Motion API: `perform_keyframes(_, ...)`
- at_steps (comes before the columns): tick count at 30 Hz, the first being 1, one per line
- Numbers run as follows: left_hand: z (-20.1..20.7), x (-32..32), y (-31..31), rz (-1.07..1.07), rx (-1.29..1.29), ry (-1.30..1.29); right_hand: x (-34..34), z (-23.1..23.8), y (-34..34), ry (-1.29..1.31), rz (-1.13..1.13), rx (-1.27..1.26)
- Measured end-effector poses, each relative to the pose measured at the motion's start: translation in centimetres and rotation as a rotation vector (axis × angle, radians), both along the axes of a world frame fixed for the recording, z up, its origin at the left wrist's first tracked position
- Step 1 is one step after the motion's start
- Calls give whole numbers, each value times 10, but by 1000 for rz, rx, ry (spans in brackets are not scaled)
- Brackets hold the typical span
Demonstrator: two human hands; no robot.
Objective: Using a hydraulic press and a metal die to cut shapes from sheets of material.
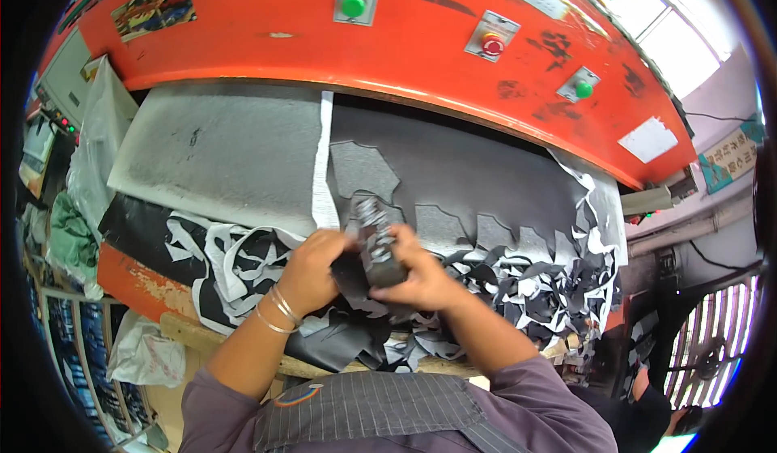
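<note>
My right hand (417, 275) is closed round the side of a dark block (379, 246) with grey-white streaks. Motion blurs the block, so its kind is unclear; it may be a stack of cut pieces. My left hand (312, 271), with bangles at the wrist, is closed at the block's left, its fingertips blurred against a black piece of sheet material (350, 281). Just beyond my hands lies a black sheet (477, 165) with shaped cutouts along its near edge. A grey shape (362, 170) shows through one cutout.
An orange machine beam (283, 40) with green buttons (354, 6) and a red button (492, 44) spans the far side. A grey-white board (218, 153) lies at the left. Black and white scraps (534, 279) heap along the near edge. A plastic bag (146, 352) hangs lower left.
</note>
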State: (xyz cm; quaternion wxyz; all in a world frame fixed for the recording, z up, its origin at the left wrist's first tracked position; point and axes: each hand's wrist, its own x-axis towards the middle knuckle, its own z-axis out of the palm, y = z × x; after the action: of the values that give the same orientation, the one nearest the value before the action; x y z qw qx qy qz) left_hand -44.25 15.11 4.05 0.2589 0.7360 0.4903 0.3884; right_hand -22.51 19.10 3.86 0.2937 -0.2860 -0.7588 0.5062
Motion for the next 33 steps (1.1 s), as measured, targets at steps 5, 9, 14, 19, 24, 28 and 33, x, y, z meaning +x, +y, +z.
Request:
perform_keyframes(5, -5, -26, -45, 7, -300, 267, 22, 10, 22, -370, -78, 189)
perform_keyframes(9, 46, -30, -41, 182, -42, 586, 64, 16, 101, -671, -217, 420)
perform_keyframes(14, 25, 26, 31, 36, -12, 182, 78, 9, 132, -832, -178, 373)
perform_keyframes(19, -60, 53, 90, 139, -103, 65, 82, -17, 106, -629, -378, 387)
perform_keyframes(24, -71, 84, 117, 189, -34, 137, 121, -37, 102, -642, -395, 331)
perform_keyframes(28, -73, 84, 125, 190, -23, 147, 116, -37, 114, -615, -369, 394)
perform_keyframes(33, -70, 84, 127, 177, -63, 145, 119, -46, 120, -589, -353, 474)
